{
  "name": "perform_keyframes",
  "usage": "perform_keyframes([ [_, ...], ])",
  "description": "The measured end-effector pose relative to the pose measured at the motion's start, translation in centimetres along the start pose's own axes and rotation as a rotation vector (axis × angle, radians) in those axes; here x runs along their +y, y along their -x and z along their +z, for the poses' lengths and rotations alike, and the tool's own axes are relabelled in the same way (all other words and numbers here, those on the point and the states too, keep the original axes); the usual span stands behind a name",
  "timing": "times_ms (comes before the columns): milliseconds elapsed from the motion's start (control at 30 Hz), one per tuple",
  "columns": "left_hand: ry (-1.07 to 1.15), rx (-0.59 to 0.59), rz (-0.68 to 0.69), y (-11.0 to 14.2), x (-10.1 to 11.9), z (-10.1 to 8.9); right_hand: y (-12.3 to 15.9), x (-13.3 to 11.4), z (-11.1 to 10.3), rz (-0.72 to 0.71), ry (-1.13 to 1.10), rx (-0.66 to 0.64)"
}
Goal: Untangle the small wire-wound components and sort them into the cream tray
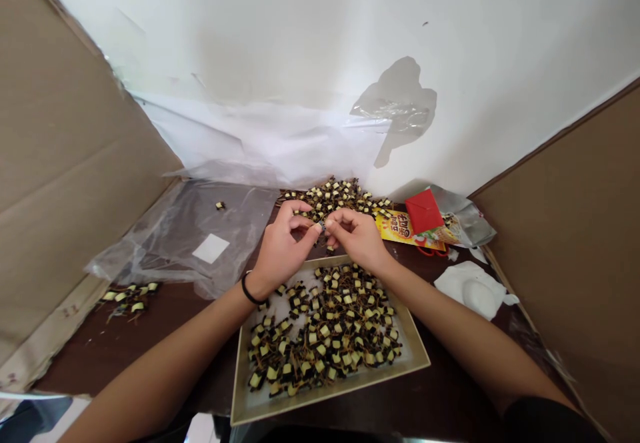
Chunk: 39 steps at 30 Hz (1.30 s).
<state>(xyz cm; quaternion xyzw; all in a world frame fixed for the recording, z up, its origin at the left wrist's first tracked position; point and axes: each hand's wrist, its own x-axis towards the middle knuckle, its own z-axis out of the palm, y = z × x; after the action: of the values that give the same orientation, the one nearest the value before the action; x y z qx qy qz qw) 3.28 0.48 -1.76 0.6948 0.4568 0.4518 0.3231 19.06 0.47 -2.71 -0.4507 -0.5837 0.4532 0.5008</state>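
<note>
My left hand (285, 243), with a black band at its wrist, pinches a tiny part (323, 225) between thumb and finger. From the other side, the fingertips of my right hand (359, 241) close on the same part. It looks like one of the small coils, but the fingers cover most of it. Both hands are above the far edge of a shallow cream tray (418, 346). Many small black-and-yellow coils (325, 329) with thin copper-coloured leads fill the tray. Just behind my hands lies a heap of similar coils (343, 193).
A clear plastic bag (240, 219) lies left, bearing a white square (211, 248) and one coil (221, 205). More coils (133, 299) sit at the left edge. Rightward are a yellow snack packet (393, 227), red envelope (424, 211) and crumpled tissue (467, 286). Cardboard walls flank the table.
</note>
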Motion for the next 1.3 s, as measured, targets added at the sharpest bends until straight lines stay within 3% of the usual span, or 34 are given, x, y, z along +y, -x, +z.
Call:
perform_keyframes([
  [200, 0.001, -0.022, -0.006, 0.0, 0.1, -0.1, 0.0, 0.1, -0.1, -0.005, 0.043, -0.033],
  [400, 0.012, -0.044, 0.015, -0.2, 0.1, -0.1, 0.3, 0.1, 0.0, -0.127, 0.241, 0.017],
  [800, 0.239, -0.080, -0.061, -0.3, 0.5, -0.1, 0.8, -0.4, 0.2, -0.276, 0.415, 0.097],
  [1300, 0.185, 0.062, -0.070, 0.0, 0.3, 0.1, 1.1, -0.5, 0.2, -0.488, 0.533, 0.134],
])
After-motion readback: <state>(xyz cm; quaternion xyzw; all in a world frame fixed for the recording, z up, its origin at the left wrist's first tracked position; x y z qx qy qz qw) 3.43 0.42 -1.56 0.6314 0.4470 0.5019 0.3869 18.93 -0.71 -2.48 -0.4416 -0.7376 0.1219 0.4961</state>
